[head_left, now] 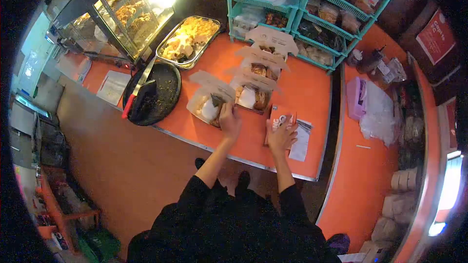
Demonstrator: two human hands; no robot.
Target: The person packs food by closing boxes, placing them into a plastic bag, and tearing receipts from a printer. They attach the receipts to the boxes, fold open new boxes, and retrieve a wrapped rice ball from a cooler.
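Observation:
My left hand (pixel 230 122) is at the right side of an open takeaway box (pixel 197 101), fingers curled; whatever they may hold is hidden. This box contains food with a white, rounded portion and something dark green. My right hand (pixel 281 137) lies with fingers spread on top of a closed printed takeaway box (pixel 275 112). Beneath that box's right side is a white paper slip (pixel 301 150) with print on it. Behind my hands stand several more open food boxes in a row, the nearest open box (pixel 253 98) also showing a white portion.
A black round board (pixel 168 90) carries a red-handled knife (pixel 127 106). Beyond it are a metal food tray (pixel 201 57) and a lit glass display case (pixel 127 14). Teal crates (pixel 292 12) line the back. A side counter (pixel 363 180) runs along the right.

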